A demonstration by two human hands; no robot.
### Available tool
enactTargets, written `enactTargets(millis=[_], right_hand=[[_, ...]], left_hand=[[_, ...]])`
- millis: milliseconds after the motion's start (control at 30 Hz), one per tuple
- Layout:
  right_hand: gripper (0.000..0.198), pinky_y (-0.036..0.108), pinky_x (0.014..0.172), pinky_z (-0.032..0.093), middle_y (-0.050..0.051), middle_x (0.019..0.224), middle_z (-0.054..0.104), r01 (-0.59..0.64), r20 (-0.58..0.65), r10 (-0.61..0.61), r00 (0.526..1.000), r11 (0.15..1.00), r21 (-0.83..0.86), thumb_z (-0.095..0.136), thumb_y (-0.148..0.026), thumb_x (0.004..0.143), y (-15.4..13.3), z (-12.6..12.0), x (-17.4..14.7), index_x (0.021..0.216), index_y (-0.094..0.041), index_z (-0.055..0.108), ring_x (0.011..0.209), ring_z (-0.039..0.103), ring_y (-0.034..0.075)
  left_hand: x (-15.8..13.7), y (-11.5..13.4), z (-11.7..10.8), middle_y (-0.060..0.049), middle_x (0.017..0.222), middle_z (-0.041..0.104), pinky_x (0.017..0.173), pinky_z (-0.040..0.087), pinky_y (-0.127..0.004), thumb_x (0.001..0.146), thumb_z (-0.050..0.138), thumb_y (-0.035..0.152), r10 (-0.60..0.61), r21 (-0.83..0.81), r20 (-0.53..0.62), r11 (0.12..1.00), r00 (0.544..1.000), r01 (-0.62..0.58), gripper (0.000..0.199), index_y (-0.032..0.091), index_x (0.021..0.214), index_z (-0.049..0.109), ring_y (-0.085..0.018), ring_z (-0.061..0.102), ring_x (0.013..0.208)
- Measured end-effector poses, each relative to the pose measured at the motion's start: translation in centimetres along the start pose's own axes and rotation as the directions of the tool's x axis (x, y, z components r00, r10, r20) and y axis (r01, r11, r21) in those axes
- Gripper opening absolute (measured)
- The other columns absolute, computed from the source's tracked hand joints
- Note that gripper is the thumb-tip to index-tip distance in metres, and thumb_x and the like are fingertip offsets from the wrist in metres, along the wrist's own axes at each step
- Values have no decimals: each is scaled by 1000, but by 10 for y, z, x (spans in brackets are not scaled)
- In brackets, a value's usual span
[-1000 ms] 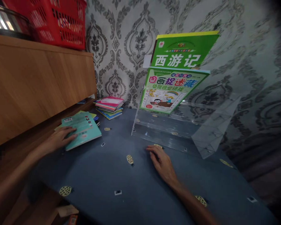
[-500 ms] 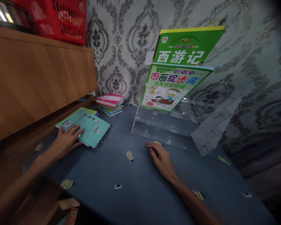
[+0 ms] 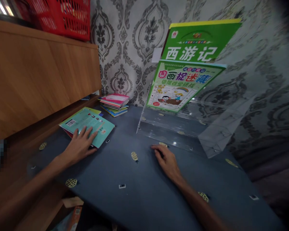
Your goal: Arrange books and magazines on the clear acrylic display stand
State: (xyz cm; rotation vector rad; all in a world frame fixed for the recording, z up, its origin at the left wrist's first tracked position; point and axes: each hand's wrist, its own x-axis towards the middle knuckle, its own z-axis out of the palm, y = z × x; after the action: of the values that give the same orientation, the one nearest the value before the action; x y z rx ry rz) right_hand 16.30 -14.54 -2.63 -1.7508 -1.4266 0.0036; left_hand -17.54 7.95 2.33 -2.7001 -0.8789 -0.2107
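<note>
While right hand (image 3: 168, 162) rests loosely curled before clear acrylic stand (image 3: 214, 139), left hand (image 3: 79, 147) lies, fingers spread, on turquoise rectangular paperback (image 3: 90, 120) left of stand. Probably light, bendy, slick; best pinched at edge.

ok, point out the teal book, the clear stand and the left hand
Teal book (image 3: 89, 121), head view: cover
Clear stand (image 3: 219, 134), head view: right side panel
Left hand (image 3: 78, 147), head view: back of hand
</note>
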Motion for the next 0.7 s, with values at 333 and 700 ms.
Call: enactTargets(millis=[333,700], right_hand=[[25,43,86,56,9,103,75,0,4,0,1000,1000,4,46,-30,94,1,0,-1,97,-23,70,97,70,26],[25,43,87,56,9,102,75,-3,16,3,1000,1000,3,46,-28,94,3,1,-1,98,-23,70,98,70,26]], left_hand=[[6,20,-9,-18,150,52,114,31,-65,99,43,34,-41,-24,-104,999,994,39,50,18,146,49,-41,43,141],[32,-53,-91,-7,116,74,82,50,-35,96,34,55,-194,-271,-58,947,979,172,57,23,136,60,-27,68,99]])
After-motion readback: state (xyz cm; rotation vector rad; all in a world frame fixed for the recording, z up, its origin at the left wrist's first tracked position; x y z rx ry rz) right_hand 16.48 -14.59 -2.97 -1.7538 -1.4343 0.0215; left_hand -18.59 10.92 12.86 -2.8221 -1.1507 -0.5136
